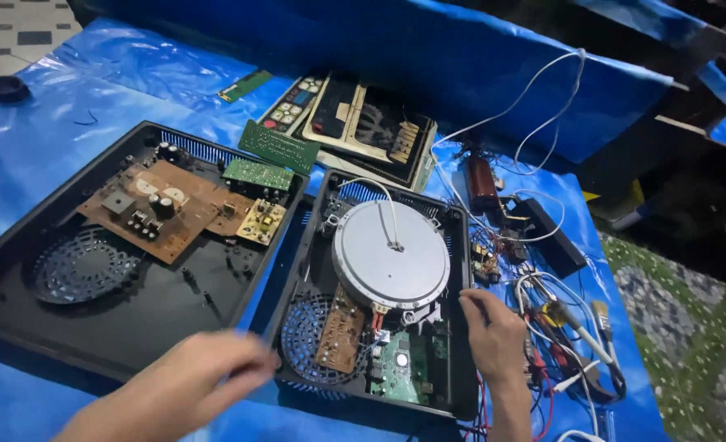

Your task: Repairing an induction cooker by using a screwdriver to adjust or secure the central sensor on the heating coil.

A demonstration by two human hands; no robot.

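Note:
Two opened black appliance housings lie side by side on a blue plastic sheet point(68, 98). The right housing point(459, 245) holds a round silver coil disc point(391, 252), a brown circuit board point(340, 329), a green circuit board point(402, 366) and a fan grille point(301, 331). My right hand point(494, 331) rests on this housing's right rim, fingers curled, holding nothing I can see. My left hand point(187, 385) is blurred, fingers spread, over the front edge between the two housings. The left housing point(19, 237) carries a brown circuit board point(162, 209) and smaller boards.
Removed panels and control boards point(355, 119) lie behind the housings. A tangle of wires, a soldering iron and a brush point(571, 327) sit to the right, beside a black box point(551, 233). A small black cap point(7, 87) is far left. Tiled floor shows at right.

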